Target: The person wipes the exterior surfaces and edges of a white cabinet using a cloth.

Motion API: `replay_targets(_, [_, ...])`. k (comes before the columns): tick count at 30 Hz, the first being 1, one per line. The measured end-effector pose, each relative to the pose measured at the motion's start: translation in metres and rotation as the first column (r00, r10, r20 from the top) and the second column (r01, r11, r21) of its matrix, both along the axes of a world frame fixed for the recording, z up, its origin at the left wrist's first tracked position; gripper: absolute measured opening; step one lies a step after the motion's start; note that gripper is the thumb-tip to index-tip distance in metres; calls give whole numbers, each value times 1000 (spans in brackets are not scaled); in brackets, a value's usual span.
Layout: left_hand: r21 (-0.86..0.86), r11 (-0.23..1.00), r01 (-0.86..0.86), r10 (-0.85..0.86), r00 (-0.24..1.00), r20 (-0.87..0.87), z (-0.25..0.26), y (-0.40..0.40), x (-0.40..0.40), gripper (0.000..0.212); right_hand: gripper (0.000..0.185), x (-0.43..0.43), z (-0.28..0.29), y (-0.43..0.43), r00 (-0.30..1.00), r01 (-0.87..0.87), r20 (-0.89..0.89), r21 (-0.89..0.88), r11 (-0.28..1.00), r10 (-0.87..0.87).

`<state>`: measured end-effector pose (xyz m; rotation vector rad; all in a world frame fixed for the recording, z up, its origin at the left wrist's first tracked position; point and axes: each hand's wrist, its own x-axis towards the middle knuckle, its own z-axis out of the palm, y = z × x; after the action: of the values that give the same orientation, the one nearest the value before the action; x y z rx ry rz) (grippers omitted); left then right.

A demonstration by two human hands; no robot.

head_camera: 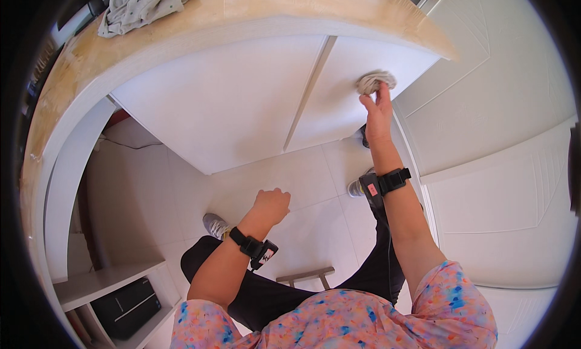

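Note:
My right hand [378,113] reaches far forward and grips a bunched, light-coloured cloth [376,82], which lies against the white cabinet panel [340,81] under the counter, to the right of a narrow vertical strip [310,92]. Bent loosely in front of my lap, my left hand [271,205] has its fingers curled in and shows no object; it hovers over the tiled floor. Each wrist wears a black strap with a small device. A second, patterned cloth [143,6] rests crumpled on the counter [254,4] at the upper left.
A white panelled door or wall [481,90] rises at the right. Low at the left, a shelf unit [109,276] holds a black box [127,308]. Part of a wooden stool [305,273] shows between my legs. A thin cable [131,145] runs along the floor at the left.

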<state>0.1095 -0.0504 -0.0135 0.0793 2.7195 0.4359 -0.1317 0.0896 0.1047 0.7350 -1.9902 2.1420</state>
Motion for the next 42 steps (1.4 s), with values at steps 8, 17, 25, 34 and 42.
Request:
replay_targets(8, [3,1000,15,-15,999,-30,-2,2,1,29,75,-4,-53,-13,779,472,-615,451,757,-119])
replay_targets(17, [1,996,88,-88,996,28,4,9,2,32,64,-28,-222,5,967,239,-63,563,791,-248])
replay_targets(25, [1,997,74,-74,997,-8,3,6,3,36,31,-56,-214,10,731,183,668,4,983,-138])
replay_targets(34, [-28,995,97,-98,994,-53,-1,10,2,32,32,-55,-104,9,914,254,371,-204,945,-165])
replay_targets(42, [-17,999,50,-51,996,-71,-7,4,0,29,53,-47,37,23,995,48,-68,-258,965,-67])
